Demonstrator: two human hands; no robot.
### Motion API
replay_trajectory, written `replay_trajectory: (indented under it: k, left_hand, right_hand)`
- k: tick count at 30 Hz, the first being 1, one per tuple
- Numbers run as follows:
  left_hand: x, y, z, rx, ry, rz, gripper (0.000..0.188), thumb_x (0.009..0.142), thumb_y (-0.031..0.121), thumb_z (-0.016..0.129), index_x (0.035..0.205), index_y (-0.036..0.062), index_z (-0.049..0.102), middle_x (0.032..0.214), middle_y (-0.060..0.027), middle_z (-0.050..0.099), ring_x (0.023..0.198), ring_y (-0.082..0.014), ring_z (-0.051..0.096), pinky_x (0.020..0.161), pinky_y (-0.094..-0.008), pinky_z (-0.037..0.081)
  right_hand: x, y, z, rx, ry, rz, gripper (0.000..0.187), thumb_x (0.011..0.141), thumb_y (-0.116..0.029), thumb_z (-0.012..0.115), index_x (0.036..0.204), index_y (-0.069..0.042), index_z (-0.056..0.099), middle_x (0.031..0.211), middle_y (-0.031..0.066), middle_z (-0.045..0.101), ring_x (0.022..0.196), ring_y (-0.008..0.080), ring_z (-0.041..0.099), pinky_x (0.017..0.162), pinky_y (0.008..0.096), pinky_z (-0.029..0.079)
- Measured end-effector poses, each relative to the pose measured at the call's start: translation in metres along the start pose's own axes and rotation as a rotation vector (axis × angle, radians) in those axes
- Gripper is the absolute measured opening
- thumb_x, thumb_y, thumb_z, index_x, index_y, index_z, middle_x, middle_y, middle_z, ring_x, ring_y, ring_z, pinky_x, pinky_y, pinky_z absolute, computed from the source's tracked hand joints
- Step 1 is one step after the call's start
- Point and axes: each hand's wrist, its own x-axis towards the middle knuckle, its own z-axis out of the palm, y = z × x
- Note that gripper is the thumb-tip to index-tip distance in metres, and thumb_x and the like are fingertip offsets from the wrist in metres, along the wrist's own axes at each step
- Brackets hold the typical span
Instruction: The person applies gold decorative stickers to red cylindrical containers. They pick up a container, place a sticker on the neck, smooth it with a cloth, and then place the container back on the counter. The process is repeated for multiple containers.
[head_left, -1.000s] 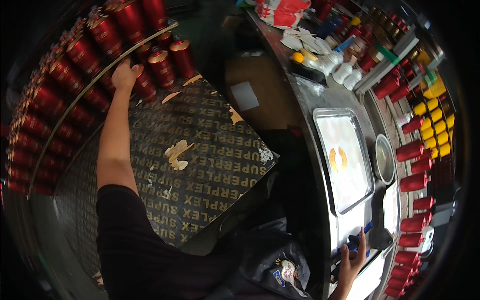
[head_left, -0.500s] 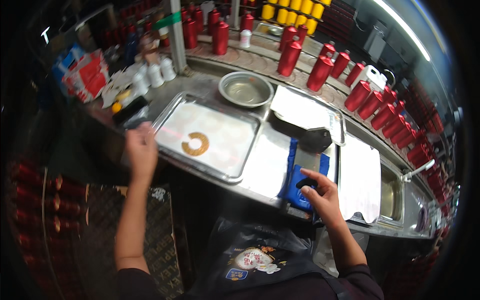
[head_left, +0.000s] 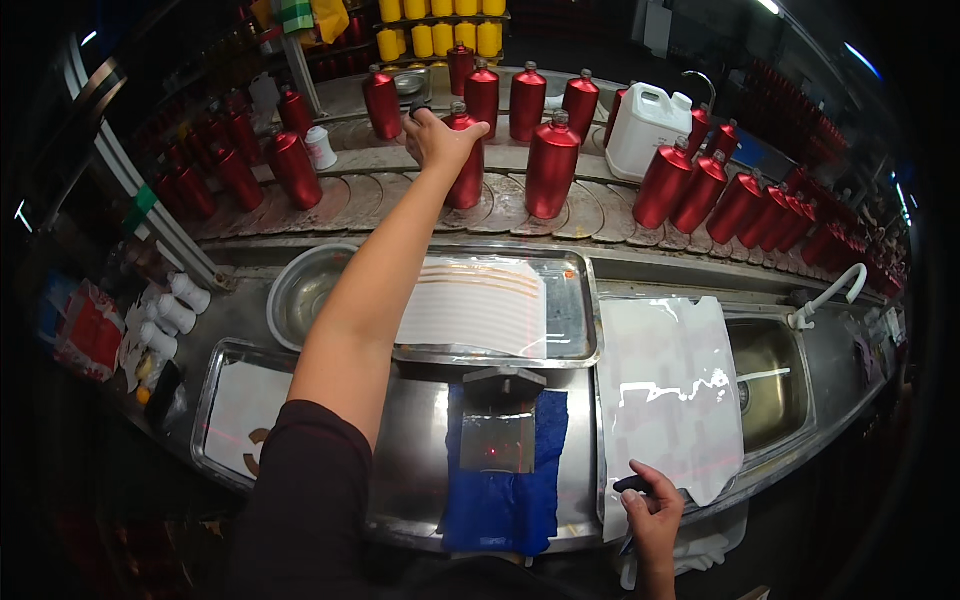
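My left hand (head_left: 440, 142) reaches over the work counter and is closed around the upper part of a red metallic bottle (head_left: 465, 180), thumb on its right side. The bottle stands on the conveyor of overlapping plates (head_left: 380, 203). My right hand (head_left: 655, 515) hovers by the near edge of a white sheet (head_left: 670, 400), fingers apart. A black covering shows at one of its fingertips. Left of that hand lies a blue cloth (head_left: 500, 510) under a small device with a dark head (head_left: 503, 382) and a glossy plate bearing a red light dot.
More red bottles (head_left: 553, 165) line the conveyor, with a white jug (head_left: 648, 130) among them. A metal tray (head_left: 575, 345) holds a striped sheet; a metal bowl (head_left: 290, 300) sits left of it. Another tray (head_left: 208, 405) holds an orange-brown ring label (head_left: 252, 452). A sink (head_left: 790, 410) is at right.
My left hand has moved from beside the left tray up to the conveyor and taken hold of a red bottle. My right hand has shifted from the blue cloth to the white sheet's near edge.
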Motion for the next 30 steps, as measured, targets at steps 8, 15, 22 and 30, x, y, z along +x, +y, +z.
replay_trajectory:
  k: [8,15,22,30]
  left_hand:
    - [0.001,0.003,0.032,-0.263,-0.111,0.057,0.068,0.059,0.047,0.088,0.101,0.0006,0.06,0.097,-0.0204,0.065,0.093,-0.0372,0.065,0.085,-0.0453,0.054]
    - [-0.037,-0.03,-0.134,-1.387,-0.617,-0.952,0.046,0.083,0.049,0.071,0.11,0.0134,0.063,0.111,-0.0057,0.07,0.103,-0.0272,0.066,0.091,-0.0522,0.055]
    - [-0.093,-0.054,-0.258,-1.268,-0.435,-0.854,0.043,0.083,0.05,0.072,0.106,0.0142,0.066,0.107,-0.007,0.071,0.098,-0.0266,0.068,0.086,-0.0492,0.058]
    - [-0.177,-0.065,-0.312,-1.042,-0.357,-0.604,0.036,0.082,0.033,0.077,0.103,0.0068,0.063,0.095,-0.0047,0.067,0.086,-0.0163,0.066,0.081,-0.032,0.055]
  right_hand:
    - [0.039,0.021,-0.008,0.068,-0.001,0.038,0.041,0.087,0.004,0.064,0.127,0.004,0.061,0.097,0.0037,0.067,0.066,0.0011,0.053,0.059,0.0151,0.04]
    - [0.038,0.026,0.008,0.138,-0.137,0.059,0.039,0.088,0.002,0.065,0.127,0.005,0.061,0.092,0.0017,0.063,0.065,0.002,0.053,0.06,0.0165,0.041]
    - [0.022,0.024,0.035,0.077,-0.319,-0.04,0.038,0.088,-0.001,0.065,0.126,0.002,0.063,0.094,-0.0013,0.064,0.069,-0.0005,0.05,0.063,0.0149,0.039]
    - [0.006,0.012,0.076,-0.023,-0.456,-0.242,0.037,0.088,-0.007,0.071,0.124,-0.002,0.066,0.09,-0.0007,0.064,0.061,0.0007,0.044,0.056,0.0183,0.037]
